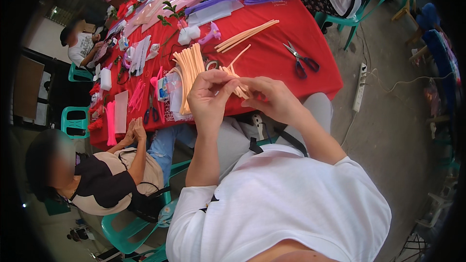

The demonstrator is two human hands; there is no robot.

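Both hands meet over the near edge of the red-covered table (320,80), fingertips pinching a small cluster of peach chenille stems (241,91). The left hand (208,94) nips it between thumb and forefinger; the right hand (274,94) closes on it from the other side — thumb and fingers almost against the left's. The held stems lie right at the grip, mostly hidden by the fingers, with one long stem angling up and away beyond them.

The work looks partway through: a few stems have been gathered into a cluster, but whether they are bent, twisted or bound cannot be made out behind the fingers. No finished peach piece shows anywhere around the grip.

Much of the peach stock seems unused. A thick bundle of peach stems (190,70) stands just left of the grip, apparently straight for most of its length, and a few loose peach stems (247,35) lie straight beyond it, on the far side of the hands. The dark-handled scissors (297,55) rest out to the right, blades slightly parted and in nobody's hand. A lilac glue gun (211,33) lies past the bundle, also idle — any cutting or gluing is not under way here.
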